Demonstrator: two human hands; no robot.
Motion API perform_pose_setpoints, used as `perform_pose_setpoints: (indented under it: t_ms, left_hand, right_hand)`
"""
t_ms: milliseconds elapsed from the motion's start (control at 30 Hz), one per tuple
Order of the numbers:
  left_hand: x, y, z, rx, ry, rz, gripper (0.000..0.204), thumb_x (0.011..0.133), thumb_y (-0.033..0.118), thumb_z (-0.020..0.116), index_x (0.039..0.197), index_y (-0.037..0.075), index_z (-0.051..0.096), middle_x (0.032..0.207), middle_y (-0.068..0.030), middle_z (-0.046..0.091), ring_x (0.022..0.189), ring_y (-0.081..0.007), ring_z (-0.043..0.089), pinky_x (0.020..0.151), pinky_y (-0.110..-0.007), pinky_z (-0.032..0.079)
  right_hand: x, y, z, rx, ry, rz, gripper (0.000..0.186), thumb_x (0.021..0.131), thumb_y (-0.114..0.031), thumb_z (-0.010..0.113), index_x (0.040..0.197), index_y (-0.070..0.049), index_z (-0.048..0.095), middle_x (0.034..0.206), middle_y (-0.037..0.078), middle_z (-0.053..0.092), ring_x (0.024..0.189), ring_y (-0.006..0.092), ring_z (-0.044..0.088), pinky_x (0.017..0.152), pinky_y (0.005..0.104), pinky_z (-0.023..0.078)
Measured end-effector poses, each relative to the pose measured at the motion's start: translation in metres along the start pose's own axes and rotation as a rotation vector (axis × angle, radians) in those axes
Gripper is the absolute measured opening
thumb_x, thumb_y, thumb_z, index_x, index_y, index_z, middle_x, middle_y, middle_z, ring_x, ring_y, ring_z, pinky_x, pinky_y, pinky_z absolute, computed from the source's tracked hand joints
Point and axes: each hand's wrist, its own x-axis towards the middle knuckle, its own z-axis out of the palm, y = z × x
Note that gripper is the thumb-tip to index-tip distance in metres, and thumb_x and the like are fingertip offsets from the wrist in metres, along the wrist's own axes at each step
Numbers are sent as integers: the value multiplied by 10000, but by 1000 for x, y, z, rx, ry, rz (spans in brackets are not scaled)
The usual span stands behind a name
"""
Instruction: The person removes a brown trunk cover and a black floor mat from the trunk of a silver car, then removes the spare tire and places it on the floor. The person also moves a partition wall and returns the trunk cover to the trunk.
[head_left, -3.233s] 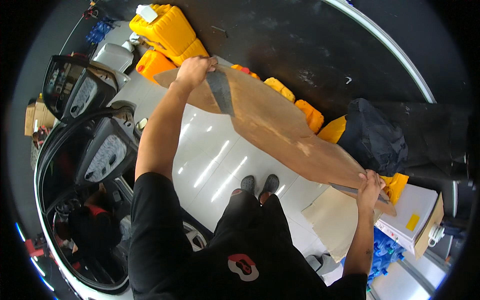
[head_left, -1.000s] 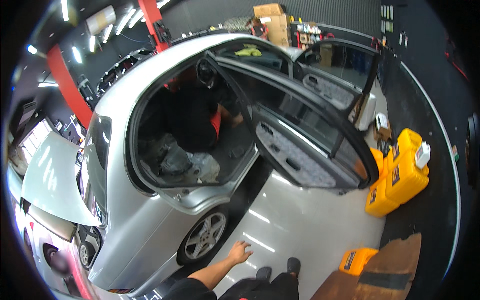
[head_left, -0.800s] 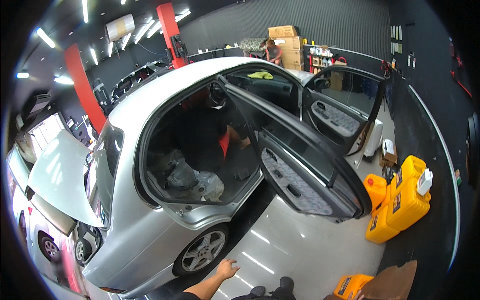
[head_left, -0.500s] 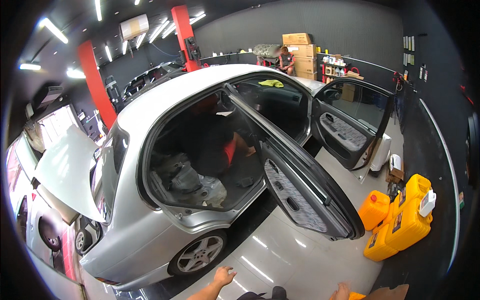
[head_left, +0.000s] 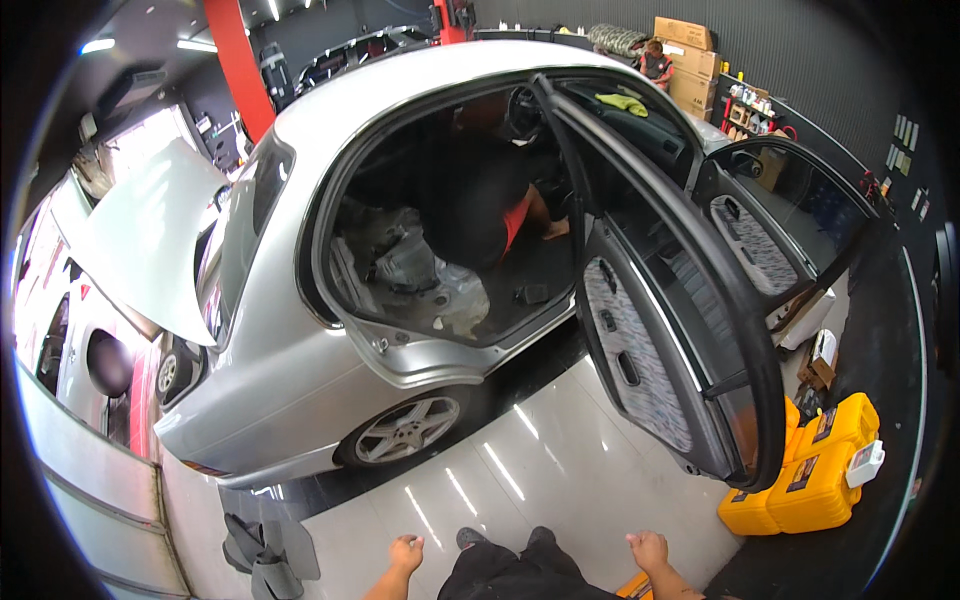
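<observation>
Both hands hang empty, fingers loosely curled: left hand [head_left: 405,553], right hand [head_left: 648,550], above glossy pale floor [head_left: 560,480]. Silver car [head_left: 300,360] ahead; open rear door [head_left: 660,370] between; boxy yellow canisters [head_left: 815,470] right.

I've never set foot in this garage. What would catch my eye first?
A silver car fills the middle, its rear door swung wide and a person in dark clothes crouched inside. Bright yellow canisters stand on the floor at the right, beside the door. Low in the picture, the left hand and right hand hang empty above the glossy floor.
</observation>
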Motion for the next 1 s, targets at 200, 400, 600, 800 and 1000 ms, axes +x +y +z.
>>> perform_pose_setpoints:
  t_ms: [200, 400, 600, 800, 1000]
  left_hand:
    - [-37, -123, 60, 54, -340, -294, 735, 1011, 653, 489, 1465, 81, 569, 1504, -251, 540, 1453, -424, 441, 1180, -505, 371]
    - [-66, -115, 82, -742, -615, -548, 822, 1001, 710, 445, 1552, 100, 432, 1582, -231, 448, 1499, -419, 369, 1205, -531, 316]
    - [-24, -48, -23, -1362, -529, -539, 948, 978, 783, 391, 1647, 129, 241, 1681, -198, 303, 1554, -406, 265, 1228, -566, 243]
    - [14, -30, -94, -1227, -78, -357, 810, 1045, 691, 388, 1594, 97, 356, 1605, -214, 427, 1487, -381, 393, 1196, -541, 294]
    - [-48, -69, -73, -1311, 106, -640, 771, 1068, 648, 379, 1551, 48, 417, 1544, -215, 501, 1425, -360, 473, 1157, -518, 362]
  right_hand:
    - [13, -32, 14, 513, -87, 146, 391, 948, -355, 695, 819, 13, 705, 789, 178, 723, 719, 330, 701, 720, 460, 553]
    - [40, -123, 34, -44, -252, -127, 294, 953, -315, 709, 942, -21, 718, 881, 119, 762, 804, 267, 729, 760, 426, 560]
    - [57, -236, 65, 231, -471, -149, 253, 951, -254, 701, 1095, -48, 734, 1051, 121, 775, 972, 251, 743, 875, 392, 566]
    - [76, -314, 78, 224, -689, -323, 315, 952, -236, 709, 1212, -57, 708, 1109, 114, 774, 1048, 254, 738, 939, 388, 563]
    - [137, -425, 108, -26, -846, -710, 294, 954, -233, 693, 1206, -81, 695, 1122, 133, 765, 1057, 306, 732, 937, 416, 565]
